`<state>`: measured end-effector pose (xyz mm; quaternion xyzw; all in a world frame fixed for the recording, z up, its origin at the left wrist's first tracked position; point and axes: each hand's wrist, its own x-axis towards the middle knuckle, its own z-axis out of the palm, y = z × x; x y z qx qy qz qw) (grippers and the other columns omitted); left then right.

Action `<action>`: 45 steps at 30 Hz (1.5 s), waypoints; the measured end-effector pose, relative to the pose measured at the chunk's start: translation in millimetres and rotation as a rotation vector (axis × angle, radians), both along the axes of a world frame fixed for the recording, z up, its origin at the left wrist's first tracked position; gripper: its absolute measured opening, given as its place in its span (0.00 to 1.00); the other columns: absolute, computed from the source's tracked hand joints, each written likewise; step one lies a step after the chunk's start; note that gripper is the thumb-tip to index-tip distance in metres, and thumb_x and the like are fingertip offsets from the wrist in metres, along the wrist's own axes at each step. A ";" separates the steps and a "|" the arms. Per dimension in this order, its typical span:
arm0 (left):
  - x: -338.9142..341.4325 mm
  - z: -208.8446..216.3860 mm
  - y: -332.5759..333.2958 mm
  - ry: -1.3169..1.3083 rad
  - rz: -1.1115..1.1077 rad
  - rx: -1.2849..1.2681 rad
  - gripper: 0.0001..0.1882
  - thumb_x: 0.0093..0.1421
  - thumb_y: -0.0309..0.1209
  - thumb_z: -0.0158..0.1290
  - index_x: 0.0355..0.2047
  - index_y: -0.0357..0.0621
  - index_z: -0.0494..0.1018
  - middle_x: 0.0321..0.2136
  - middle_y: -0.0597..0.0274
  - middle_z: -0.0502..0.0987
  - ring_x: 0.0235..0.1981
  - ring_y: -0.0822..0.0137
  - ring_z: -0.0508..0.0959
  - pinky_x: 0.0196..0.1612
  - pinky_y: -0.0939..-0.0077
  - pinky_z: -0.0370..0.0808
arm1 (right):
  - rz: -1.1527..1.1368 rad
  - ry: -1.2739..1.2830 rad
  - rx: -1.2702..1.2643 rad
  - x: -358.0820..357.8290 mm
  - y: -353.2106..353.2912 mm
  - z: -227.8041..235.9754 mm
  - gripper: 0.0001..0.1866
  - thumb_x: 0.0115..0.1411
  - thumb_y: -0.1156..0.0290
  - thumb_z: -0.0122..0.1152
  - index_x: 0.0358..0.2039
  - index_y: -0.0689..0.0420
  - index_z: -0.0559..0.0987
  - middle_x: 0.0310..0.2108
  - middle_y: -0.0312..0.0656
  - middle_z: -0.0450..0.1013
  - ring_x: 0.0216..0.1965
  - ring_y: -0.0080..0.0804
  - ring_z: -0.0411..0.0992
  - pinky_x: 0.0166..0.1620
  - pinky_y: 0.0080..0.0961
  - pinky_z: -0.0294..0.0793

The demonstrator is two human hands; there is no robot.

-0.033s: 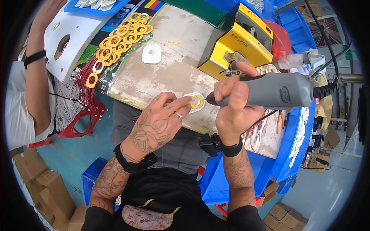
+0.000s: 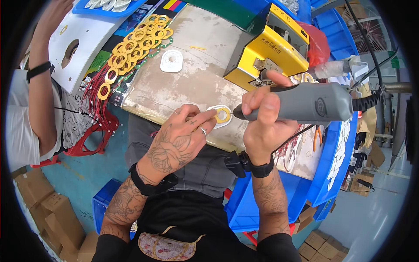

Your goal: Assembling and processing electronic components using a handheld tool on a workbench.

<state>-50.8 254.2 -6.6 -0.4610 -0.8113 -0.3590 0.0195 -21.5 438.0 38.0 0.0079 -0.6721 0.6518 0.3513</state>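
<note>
While the yellow ring (image 2: 226,110) sits on a white base (image 2: 221,125) at the bench's near edge, the left hand (image 2: 176,142) has its fingertips on the ring's left side. Thumb is mostly hidden, so I can't tell if that grip is clamped or just pressing. Right hand (image 2: 267,126): grip wrapped firmly around a grey power tool (image 2: 312,102), held about level, nose pointing left, tip right at the ring's right side. Can't confirm contact from here.

Further out on the bench (image 2: 196,32): second white base (image 2: 170,67), flat, far and left of the first. Left of that, a heap of yellow rings (image 2: 131,48), overlapping, with red wires (image 2: 98,98) hanging off the near-left side. Yellow machine (image 2: 244,61) on the far right. Orange-handled pliers (image 2: 321,134) right of the right hand, beside a blue tray (image 2: 321,187) with white parts. Co-worker's arm (image 2: 42,100) at far left.
</note>
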 end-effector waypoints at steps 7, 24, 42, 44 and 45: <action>-0.4 1.5 1.1 0.024 0.001 -0.032 0.21 0.52 0.20 0.61 0.49 0.40 0.81 0.56 0.64 0.79 0.49 0.55 0.76 0.52 0.64 0.81 | -0.032 -0.038 -0.107 0.1 -4.9 -2.6 0.21 0.71 0.64 0.63 0.51 0.72 0.73 0.27 0.41 0.71 0.25 0.27 0.68 0.30 0.30 0.72; 0.7 -0.5 0.2 0.011 -0.017 0.030 0.21 0.52 0.19 0.60 0.49 0.38 0.79 0.57 0.58 0.77 0.49 0.53 0.75 0.53 0.62 0.79 | -0.078 0.001 0.135 -9.8 12.2 17.2 0.21 0.72 0.63 0.62 0.53 0.70 0.73 0.25 0.37 0.71 0.25 0.24 0.70 0.32 0.26 0.72; 3.4 -8.6 -4.5 0.006 0.012 0.085 0.22 0.53 0.19 0.64 0.50 0.41 0.81 0.56 0.56 0.78 0.51 0.51 0.78 0.52 0.61 0.80 | -0.098 0.105 -0.060 -27.7 22.3 39.3 0.18 0.73 0.66 0.61 0.52 0.68 0.74 0.23 0.37 0.72 0.22 0.22 0.68 0.30 0.24 0.70; 3.7 -8.4 -5.6 -0.006 0.023 0.081 0.22 0.52 0.19 0.64 0.50 0.42 0.81 0.56 0.57 0.78 0.51 0.51 0.78 0.52 0.61 0.80 | -0.028 0.076 -0.081 -13.1 5.0 31.4 0.19 0.72 0.66 0.62 0.52 0.69 0.73 0.23 0.37 0.71 0.22 0.22 0.68 0.30 0.23 0.69; 3.8 -8.2 -5.7 -0.008 0.020 0.081 0.22 0.52 0.19 0.64 0.50 0.42 0.81 0.55 0.57 0.78 0.51 0.52 0.78 0.52 0.61 0.80 | 0.020 0.054 0.022 -7.9 -1.7 27.4 0.22 0.74 0.64 0.57 0.56 0.71 0.70 0.25 0.39 0.68 0.23 0.27 0.67 0.28 0.29 0.71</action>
